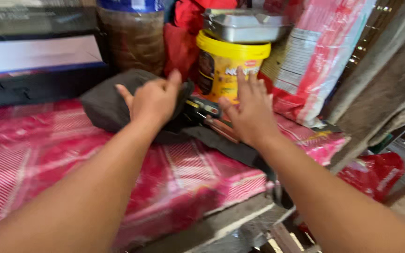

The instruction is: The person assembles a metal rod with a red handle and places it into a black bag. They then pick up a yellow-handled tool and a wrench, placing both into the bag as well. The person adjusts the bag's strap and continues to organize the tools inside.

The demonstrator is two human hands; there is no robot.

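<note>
A: Where is the dark cloth bag (113, 100)?
B: On the red checked worktop (33, 150). My left hand (154, 99) grips its edge; my right hand (249, 112) rests spread, empty.
A: Progress?
B: Apparently early; bag unlifted.

The dark bag (113, 100) looks like soft, matt cloth. The table cover (48, 150) is shiny red plastic — maybe. The yellow tub (230, 63) is smooth plastic — the tray (247, 26) on top is dull metal.
</note>
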